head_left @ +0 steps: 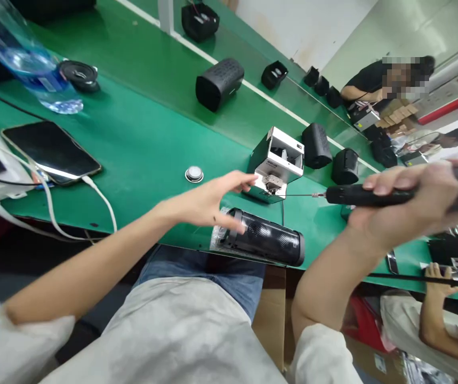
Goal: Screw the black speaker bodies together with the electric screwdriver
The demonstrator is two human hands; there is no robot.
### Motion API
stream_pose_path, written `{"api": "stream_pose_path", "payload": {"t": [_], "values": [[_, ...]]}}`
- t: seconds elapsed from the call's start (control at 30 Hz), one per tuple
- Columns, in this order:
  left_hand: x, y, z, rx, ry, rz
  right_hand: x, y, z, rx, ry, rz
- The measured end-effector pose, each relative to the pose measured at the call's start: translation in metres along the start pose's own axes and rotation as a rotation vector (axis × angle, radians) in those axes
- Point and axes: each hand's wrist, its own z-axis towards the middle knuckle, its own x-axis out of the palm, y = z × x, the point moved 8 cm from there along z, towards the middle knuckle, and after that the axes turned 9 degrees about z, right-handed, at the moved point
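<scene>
My right hand point(408, 197) is wrapped round a black electric screwdriver point(344, 196), held sideways with its long thin bit pointing left. The bit's tip reaches the front of a small black-and-white screw feeder point(279, 160). My left hand point(213, 202) is open, thumb and fingers apart, and nothing shows between them. It hovers over the left end of a black cylindrical speaker housing point(266, 234) with a perforated grille. That housing lies on its side along the bench's near edge, on what looks like clear bubble wrap point(216, 238). A small round silver-rimmed part point(194, 174) lies left of the feeder.
On the left are a phone point(53, 152) with a white cable, a water bottle point(32, 69) and a loose speaker driver point(79, 74). Several black speaker housings point(219, 84) line the green bench point(144, 133). Co-workers sit across and at right, one person's hand point(440, 277) on the bench.
</scene>
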Motion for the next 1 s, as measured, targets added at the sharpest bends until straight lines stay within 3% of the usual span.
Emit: {"api": "stream_pose_path", "payload": {"t": [0.1,0.2,0.27,0.33,0.43,0.57,0.67,0.73,0.8,0.87,0.9,0.93,1.0], "values": [[-0.026,-0.01,0.104,0.142,-0.015,0.016,0.013,-0.015,0.0,-0.092,0.138,0.034],[-0.039,0.001,0.201,0.047,-0.075,0.288,0.019,-0.031,-0.001,-0.085,0.158,-0.014],[-0.041,0.013,0.236,-0.072,-0.046,0.546,0.026,-0.037,-0.006,-0.089,0.191,-0.044],[-0.044,0.02,0.24,-0.124,-0.012,0.71,0.034,-0.04,-0.011,-0.096,0.238,-0.067],[-0.051,0.014,0.195,-0.052,-0.089,0.711,0.042,-0.043,-0.017,-0.112,0.305,-0.108],[-0.045,0.005,0.075,-0.007,-0.219,0.476,0.045,-0.05,-0.014,-0.116,0.326,-0.154],[-0.009,0.013,-0.01,-0.093,-0.129,0.264,0.038,-0.056,-0.003,-0.156,0.236,-0.165],[0.021,0.021,-0.048,-0.152,-0.02,0.175,0.039,-0.058,0.004,-0.179,0.245,-0.102],[0.047,0.026,-0.07,-0.17,0.066,0.146,0.055,-0.065,0.006,-0.111,0.475,-0.007],[0.062,0.026,-0.077,-0.14,0.09,0.155,0.075,-0.072,-0.005,0.012,0.798,0.043],[0.066,0.026,-0.077,-0.115,0.081,0.166,0.079,-0.076,-0.01,0.061,0.897,0.036],[0.069,0.026,-0.076,-0.094,0.065,0.177,0.079,-0.078,-0.01,0.08,0.91,0.015],[0.07,0.026,-0.074,-0.069,0.035,0.2,0.072,-0.085,-0.005,0.111,0.803,-0.079]]}}
